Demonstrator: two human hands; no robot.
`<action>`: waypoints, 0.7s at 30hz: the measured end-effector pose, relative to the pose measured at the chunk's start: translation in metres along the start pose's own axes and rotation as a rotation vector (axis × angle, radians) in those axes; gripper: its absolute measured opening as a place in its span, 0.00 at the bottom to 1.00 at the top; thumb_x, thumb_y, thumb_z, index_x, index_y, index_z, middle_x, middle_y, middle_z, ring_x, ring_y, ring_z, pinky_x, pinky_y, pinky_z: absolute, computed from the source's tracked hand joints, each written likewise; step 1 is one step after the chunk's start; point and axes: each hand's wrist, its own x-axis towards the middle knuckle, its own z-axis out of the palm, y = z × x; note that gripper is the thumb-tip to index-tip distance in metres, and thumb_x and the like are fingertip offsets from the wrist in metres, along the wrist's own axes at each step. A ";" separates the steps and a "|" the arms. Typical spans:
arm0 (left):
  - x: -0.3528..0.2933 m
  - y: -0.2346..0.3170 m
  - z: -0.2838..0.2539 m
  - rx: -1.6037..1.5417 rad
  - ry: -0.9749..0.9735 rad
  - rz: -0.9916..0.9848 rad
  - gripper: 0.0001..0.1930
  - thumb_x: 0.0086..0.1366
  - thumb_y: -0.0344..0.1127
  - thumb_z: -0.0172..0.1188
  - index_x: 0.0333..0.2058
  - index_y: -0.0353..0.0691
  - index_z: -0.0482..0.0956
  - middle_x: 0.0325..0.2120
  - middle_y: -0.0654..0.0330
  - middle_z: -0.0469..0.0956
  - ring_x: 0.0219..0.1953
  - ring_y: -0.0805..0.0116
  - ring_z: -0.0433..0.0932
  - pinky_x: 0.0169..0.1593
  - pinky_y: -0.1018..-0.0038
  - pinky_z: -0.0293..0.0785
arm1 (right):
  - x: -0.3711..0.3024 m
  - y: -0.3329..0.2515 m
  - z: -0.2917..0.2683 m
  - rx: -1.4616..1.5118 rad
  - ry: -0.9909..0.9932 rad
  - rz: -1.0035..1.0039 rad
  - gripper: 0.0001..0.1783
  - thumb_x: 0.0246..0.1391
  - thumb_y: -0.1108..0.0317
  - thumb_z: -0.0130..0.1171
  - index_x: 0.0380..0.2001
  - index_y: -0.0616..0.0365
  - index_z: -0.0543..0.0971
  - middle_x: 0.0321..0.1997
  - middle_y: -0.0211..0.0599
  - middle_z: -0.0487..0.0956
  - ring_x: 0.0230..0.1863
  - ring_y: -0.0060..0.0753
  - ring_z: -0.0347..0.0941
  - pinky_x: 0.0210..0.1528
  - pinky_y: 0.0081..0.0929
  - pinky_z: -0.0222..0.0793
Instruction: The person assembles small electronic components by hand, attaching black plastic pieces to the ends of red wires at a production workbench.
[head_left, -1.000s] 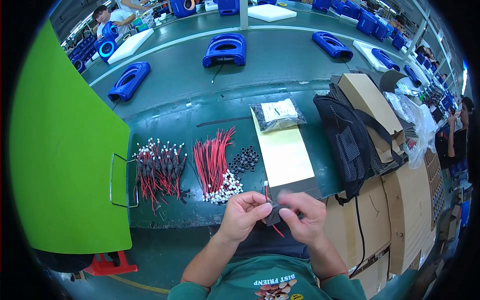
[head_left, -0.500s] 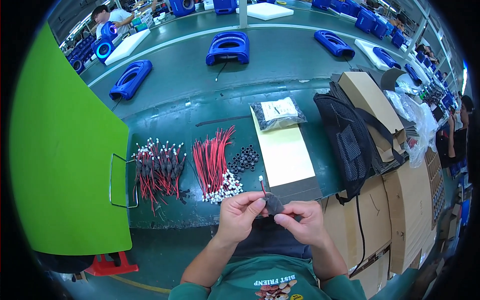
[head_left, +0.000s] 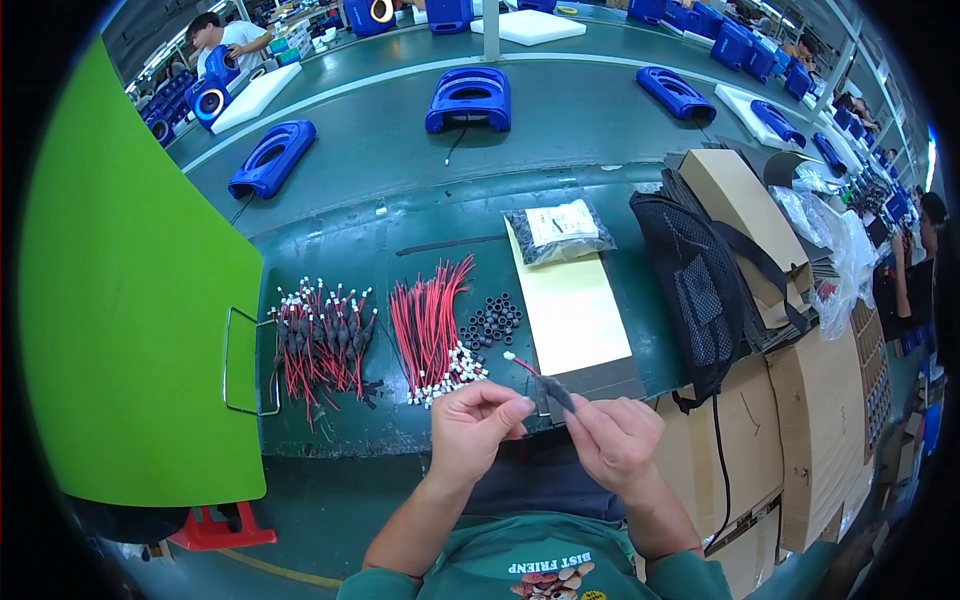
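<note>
Between thumb and fingers my right hand (head_left: 618, 442) pinches a dark grey wrapped strip (head_left: 557, 392). A short red wire (head_left: 524, 364) with a white connector (head_left: 509, 356) sticks out of its upper left end. Just left of the strip, my left hand (head_left: 474, 428) is closed, thumb against forefinger; anything between them is too small to make out. Beyond my hands lie loose red and black wires (head_left: 430, 315) with white connectors, and a heap of small black rings (head_left: 493, 320). Farther left is a bunch of wires with dark wrapped lumps (head_left: 325, 335).
A pale yellow sheet (head_left: 578, 315) bears a clear bag of black parts (head_left: 560, 232). At right are a black mesh bag (head_left: 695, 290) and cardboard boxes (head_left: 740, 440); at left, a green panel (head_left: 140, 300). Blue plastic housings (head_left: 468, 100) stand on the far belt (head_left: 370, 140).
My left fingers have come away from the dark strip, which my right hand now holds more upright and edge-on. The connector end has swung left. Blue housings have shifted slightly right.
</note>
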 end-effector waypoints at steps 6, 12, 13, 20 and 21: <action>-0.002 0.006 0.017 -0.156 -0.019 -0.076 0.14 0.55 0.25 0.57 0.42 0.29 0.72 0.28 0.57 0.76 0.29 0.74 0.76 0.35 0.80 0.74 | -0.001 0.001 -0.002 -0.188 -0.009 -0.177 0.17 0.31 0.74 0.59 0.32 0.58 0.77 0.19 0.26 0.70 0.14 0.22 0.62 0.15 0.20 0.54; 0.003 -0.001 0.008 -0.335 -0.113 -0.102 0.09 0.58 0.27 0.53 0.37 0.30 0.72 0.31 0.54 0.76 0.31 0.69 0.77 0.34 0.77 0.75 | 0.000 -0.001 -0.005 -0.104 -0.053 -0.137 0.17 0.33 0.74 0.60 0.33 0.59 0.77 0.21 0.28 0.72 0.15 0.22 0.65 0.16 0.19 0.57; 0.004 -0.001 0.007 -0.416 -0.153 -0.126 0.09 0.58 0.27 0.52 0.37 0.30 0.71 0.33 0.51 0.75 0.31 0.66 0.77 0.34 0.75 0.76 | 0.001 -0.001 -0.004 -0.034 -0.047 -0.105 0.16 0.34 0.74 0.61 0.33 0.60 0.77 0.22 0.29 0.73 0.16 0.23 0.66 0.17 0.19 0.59; 0.007 -0.002 0.010 -0.420 -0.269 -0.105 0.09 0.59 0.30 0.52 0.39 0.36 0.70 0.38 0.46 0.73 0.31 0.66 0.76 0.32 0.75 0.76 | -0.003 -0.004 -0.007 -0.055 -0.011 -0.105 0.15 0.37 0.75 0.61 0.34 0.62 0.76 0.22 0.32 0.75 0.17 0.25 0.69 0.16 0.19 0.61; 0.008 -0.002 0.010 -0.424 -0.275 -0.109 0.09 0.59 0.30 0.52 0.38 0.36 0.70 0.38 0.46 0.73 0.31 0.66 0.76 0.32 0.76 0.76 | -0.003 -0.004 -0.007 -0.031 0.013 -0.087 0.15 0.37 0.75 0.61 0.34 0.62 0.76 0.23 0.32 0.75 0.17 0.25 0.69 0.17 0.19 0.62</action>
